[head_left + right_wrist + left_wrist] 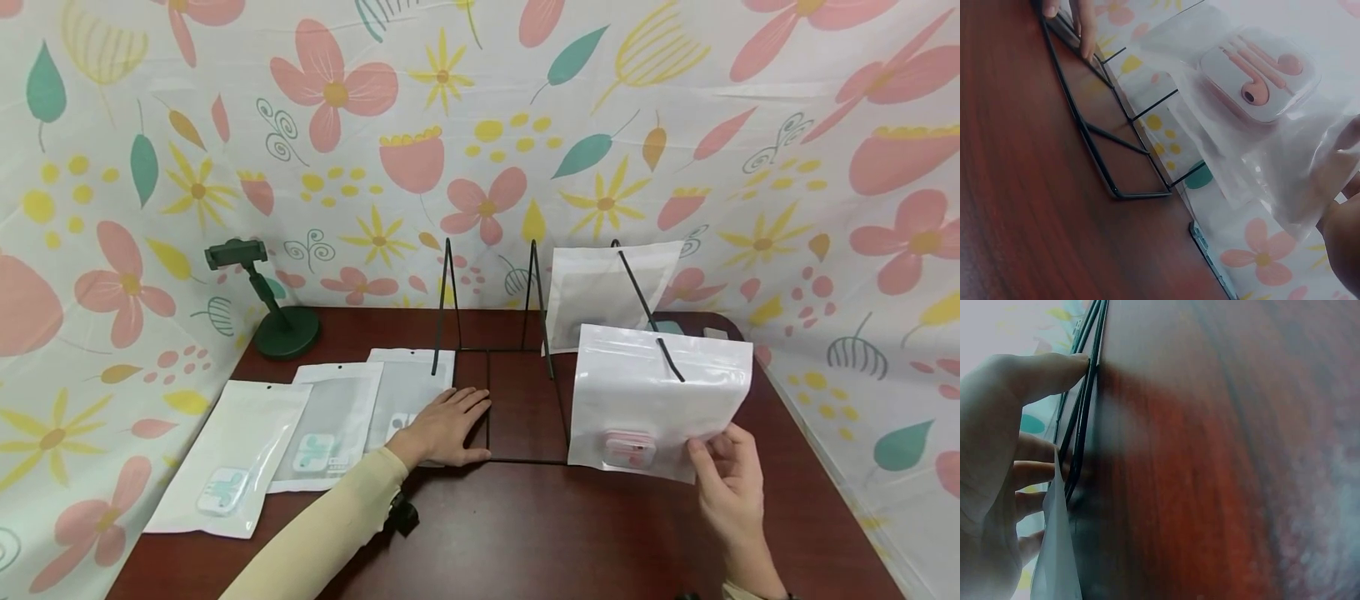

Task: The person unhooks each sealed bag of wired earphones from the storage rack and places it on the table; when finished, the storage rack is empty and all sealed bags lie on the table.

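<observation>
A black wire display rack [528, 462] stands on the table. My left hand [450, 429] rests with straight fingers on its left base, in the left wrist view with the thumb on the wire; the palm is over the edge of a zip bag [411, 375]. At the right, my right hand [731, 483] pinches the lower right corner of a white earphone bag [660, 400]. That bag hangs tilted on the front right hook, the hook tip poking out through its top. Pink earphones in a clear case [1260, 75] show through it in the right wrist view.
Behind, another white bag [600, 287] hangs on the same rack's right arm. Two more earphone bags, a white one [236, 442] and a frosted one [330, 425], lie at the left. A green phone stand [287, 332] stands at the back left, before a floral curtain [487, 108].
</observation>
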Available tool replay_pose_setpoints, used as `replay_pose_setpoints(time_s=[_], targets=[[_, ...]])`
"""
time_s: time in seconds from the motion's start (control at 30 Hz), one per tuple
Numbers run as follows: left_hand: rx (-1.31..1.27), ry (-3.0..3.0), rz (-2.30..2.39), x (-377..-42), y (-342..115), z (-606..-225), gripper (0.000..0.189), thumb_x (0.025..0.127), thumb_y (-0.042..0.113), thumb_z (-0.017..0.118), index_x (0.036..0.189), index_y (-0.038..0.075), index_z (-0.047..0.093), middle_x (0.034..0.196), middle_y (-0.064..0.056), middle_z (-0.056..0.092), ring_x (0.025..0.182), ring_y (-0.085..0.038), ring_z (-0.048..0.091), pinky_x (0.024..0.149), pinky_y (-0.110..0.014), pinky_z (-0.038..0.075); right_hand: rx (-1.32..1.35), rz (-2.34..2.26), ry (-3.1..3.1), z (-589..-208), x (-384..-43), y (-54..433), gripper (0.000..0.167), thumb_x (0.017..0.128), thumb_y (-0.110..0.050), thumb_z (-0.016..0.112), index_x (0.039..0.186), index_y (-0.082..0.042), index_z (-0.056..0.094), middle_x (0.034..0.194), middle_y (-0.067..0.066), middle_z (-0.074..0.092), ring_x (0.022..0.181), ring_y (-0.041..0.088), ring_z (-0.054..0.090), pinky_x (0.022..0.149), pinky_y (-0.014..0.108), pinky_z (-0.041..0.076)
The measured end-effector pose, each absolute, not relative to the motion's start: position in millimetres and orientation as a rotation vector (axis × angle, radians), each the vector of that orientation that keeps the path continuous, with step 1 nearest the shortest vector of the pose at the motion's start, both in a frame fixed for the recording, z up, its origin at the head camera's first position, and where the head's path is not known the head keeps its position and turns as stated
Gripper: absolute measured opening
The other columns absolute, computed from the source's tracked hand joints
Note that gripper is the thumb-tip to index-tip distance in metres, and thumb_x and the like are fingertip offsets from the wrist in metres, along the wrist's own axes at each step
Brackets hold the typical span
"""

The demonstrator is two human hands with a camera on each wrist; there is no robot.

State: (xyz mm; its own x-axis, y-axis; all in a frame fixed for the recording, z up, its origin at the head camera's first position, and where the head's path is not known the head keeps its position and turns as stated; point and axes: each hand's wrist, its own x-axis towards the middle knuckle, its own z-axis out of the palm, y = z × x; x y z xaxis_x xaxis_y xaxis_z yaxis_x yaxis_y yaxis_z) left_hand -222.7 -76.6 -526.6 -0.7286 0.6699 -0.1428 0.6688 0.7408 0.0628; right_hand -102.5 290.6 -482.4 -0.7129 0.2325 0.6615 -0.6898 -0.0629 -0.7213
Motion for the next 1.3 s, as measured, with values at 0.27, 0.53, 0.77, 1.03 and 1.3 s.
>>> replay_pose_setpoints(time_s=[0.27, 0.53, 0.77, 1.03, 1.3], targets=[[1.101, 2.785, 0.023, -223, -76, -527, 0.087, 0.089, 0.072, 0.044, 0.155, 0.016, 0.028, 0.162, -0.002, 0.021, 0.149, -0.024, 0.02, 0.12, -0.046, 0.02, 0.471, 1.811, -1.582, -480, -94, 292, 0.042, 0.081, 0.033, 0.039, 0.118, 0.015, 0.049, 0.093, 0.003, 0.07, 0.071, 0.007, 0.062, 0.06, 0.014, 0.047], [1.113, 2.785, 0.033, -222, -77, -526, 0.088, 0.09, 0.072, 0.043, 0.154, 0.015, 0.028, 0.162, -0.003, 0.022, 0.149, -0.025, 0.02, 0.12, -0.047, 0.02, 0.463, 1.778, -1.601, -481, -91, 294, 0.042, 0.08, 0.034, 0.04, 0.117, 0.015, 0.05, 0.09, 0.001, 0.07, 0.066, 0.007, 0.058, 0.053, 0.017, 0.042], [1.13, 2.797, 0.034, -222, -78, -526, 0.087, 0.09, 0.072, 0.043, 0.154, 0.014, 0.029, 0.161, -0.003, 0.024, 0.149, -0.025, 0.022, 0.119, -0.047, 0.022, 0.456, 1.77, -1.609, -483, -88, 295, 0.042, 0.08, 0.034, 0.04, 0.117, 0.015, 0.05, 0.091, 0.001, 0.07, 0.067, 0.007, 0.058, 0.054, 0.015, 0.043], [1.119, 2.79, 0.035, -221, -77, -527, 0.088, 0.089, 0.072, 0.043, 0.155, 0.015, 0.028, 0.162, -0.002, 0.022, 0.149, -0.024, 0.021, 0.12, -0.046, 0.021, 0.418, 1.727, -1.653, -481, -79, 296, 0.041, 0.081, 0.033, 0.041, 0.118, 0.017, 0.048, 0.094, 0.0, 0.069, 0.071, 0.005, 0.06, 0.06, 0.012, 0.046], [1.113, 2.787, 0.042, -222, -77, -527, 0.088, 0.09, 0.072, 0.044, 0.154, 0.015, 0.028, 0.162, -0.003, 0.022, 0.149, -0.025, 0.02, 0.12, -0.046, 0.021, 0.43, 1.751, -1.598, -478, -74, 294, 0.041, 0.079, 0.034, 0.04, 0.117, 0.018, 0.048, 0.093, 0.003, 0.069, 0.078, 0.007, 0.063, 0.066, 0.011, 0.049]])
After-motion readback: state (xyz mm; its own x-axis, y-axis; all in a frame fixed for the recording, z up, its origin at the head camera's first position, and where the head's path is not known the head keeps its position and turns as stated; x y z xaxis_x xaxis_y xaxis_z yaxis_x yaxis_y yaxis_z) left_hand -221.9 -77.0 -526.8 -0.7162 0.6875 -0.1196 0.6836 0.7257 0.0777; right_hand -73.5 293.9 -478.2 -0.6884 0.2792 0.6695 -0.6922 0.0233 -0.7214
